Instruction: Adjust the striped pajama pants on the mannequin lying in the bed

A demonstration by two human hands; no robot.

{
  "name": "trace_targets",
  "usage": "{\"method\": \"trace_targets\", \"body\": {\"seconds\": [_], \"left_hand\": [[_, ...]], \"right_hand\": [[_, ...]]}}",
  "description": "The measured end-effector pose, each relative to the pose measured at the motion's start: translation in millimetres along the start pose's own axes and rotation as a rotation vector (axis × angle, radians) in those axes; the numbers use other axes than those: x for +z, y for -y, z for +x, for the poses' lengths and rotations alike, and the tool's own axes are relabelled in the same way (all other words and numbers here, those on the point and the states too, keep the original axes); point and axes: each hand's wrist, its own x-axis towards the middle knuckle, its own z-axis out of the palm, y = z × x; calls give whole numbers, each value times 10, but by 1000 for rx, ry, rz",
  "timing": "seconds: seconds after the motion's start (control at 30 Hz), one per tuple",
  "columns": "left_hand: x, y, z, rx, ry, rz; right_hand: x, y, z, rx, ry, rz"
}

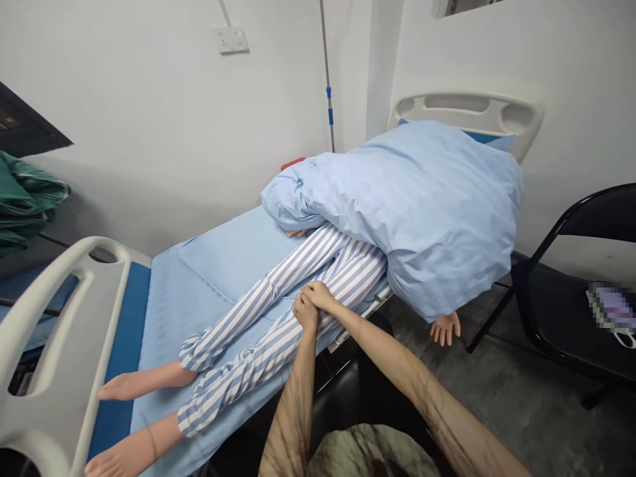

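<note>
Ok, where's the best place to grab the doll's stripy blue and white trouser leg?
Probably the loose cloth on the outer thigh of the near blue-and-white striped trouser leg, reached from the near side of the blue-sheeted hospital bed, where the left hand and right hand rest. That leg lies straight along the bed's edge; the other striped leg blocks the far side.

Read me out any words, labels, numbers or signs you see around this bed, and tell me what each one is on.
No text here can be read.
Wall socket: no legible marking.
Flat item on the black chair: blurred out, unreadable.
Striped trousers under the left hand and right hand: no label shows.
</note>
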Motion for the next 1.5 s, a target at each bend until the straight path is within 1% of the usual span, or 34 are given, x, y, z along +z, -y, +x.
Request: {"method": "trace_targets", "body": {"seconds": [0.1, 0.17, 0.23, 0.3, 0.37, 0.5, 0.6, 0.73, 0.8, 0.87, 0.93, 1.0, 1.13, 1.23, 1.37, 1.43, 1.5], "left_hand": [[-24, -46, -18, -90, 102, -71], [-39, -79, -24, -106, 111, -94], [-45, -99, -27, -101, 107, -112], [-43, -95, -34, -98, 104, -113], [-39, -71, -44, -96, 106, -125], [-38, -41, -49, -105, 104, -228], [-39, -118, 0, -112, 75, -307], [-20, -294, 63, -102, 7, -489], [11, -336, 44, -92, 21, -449], [53, -331, -9, -92, 56, -334], [91, -301, -63, -93, 81, -233], [111, -271, -91, -84, 101, -198], [103, -239, -81, -62, 136, -204], [92, -218, -88, -48, 144, -191], [97, -216, -99, -40, 131, -186], [110, -261, -60, -51, 133, -227], [135, -342, 9, -48, 138, -275]], "right_hand": [[-208, 126, 17, -83, 20, -102], [-325, 219, 20, -138, 0, -111], [-385, 254, 8, -172, -28, -87], [-382, 196, -28, -178, -44, -52], [-333, 64, -84, -171, -27, -48], [-229, -183, -168, -177, 10, -89], [-225, -223, -155, -179, 20, -18], [-261, -197, -89, -158, -8, 185], [-262, -200, -59, -129, -44, 286], [-248, -212, -36, -98, -73, 339], [-227, -217, -23, -86, -91, 328], [-218, -198, -19, -92, -95, 264], [-285, -114, -32, -153, -76, 90], [-366, -108, -49, -199, -93, 29], [-387, -202, -59, -154, -155, -54], [-374, -242, -51, -128, -193, -66], [-369, -264, -36, -119, -203, -23]]}}
